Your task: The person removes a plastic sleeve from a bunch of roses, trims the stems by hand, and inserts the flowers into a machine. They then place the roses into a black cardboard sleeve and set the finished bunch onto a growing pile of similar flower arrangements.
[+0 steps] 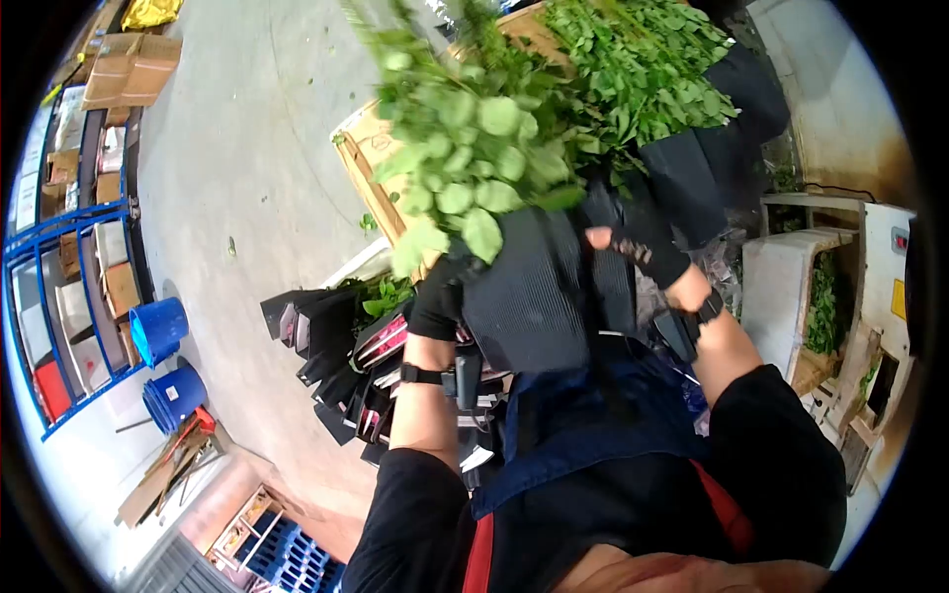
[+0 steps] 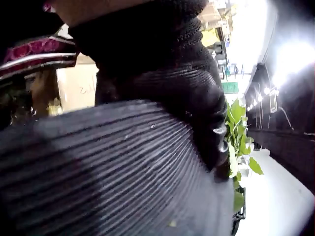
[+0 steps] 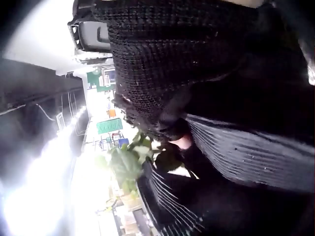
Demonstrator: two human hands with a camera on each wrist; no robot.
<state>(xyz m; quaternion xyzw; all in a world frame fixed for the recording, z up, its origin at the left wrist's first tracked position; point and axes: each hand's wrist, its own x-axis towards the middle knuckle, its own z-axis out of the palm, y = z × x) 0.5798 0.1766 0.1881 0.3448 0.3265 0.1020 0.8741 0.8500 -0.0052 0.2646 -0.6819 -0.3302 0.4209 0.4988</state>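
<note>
A bunch of leafy green stems, blurred in the head view, rises from a black corrugated wrap in front of my body. My left hand, in a black fingerless glove, grips the wrap's left side; in the left wrist view its fingers curl over the ridged sheet. My right hand, gloved the same way, is at the wrap's right side with the thumb pointing inward. A bare fingertip shows at the edge of the ridged sheet in the right wrist view, the other fingers hidden.
More wrapped leafy bunches lie on a cardboard-covered surface ahead. Black-wrapped bundles stand packed at my left. On the right is a white machine. Blue buckets and a blue rack stand far left.
</note>
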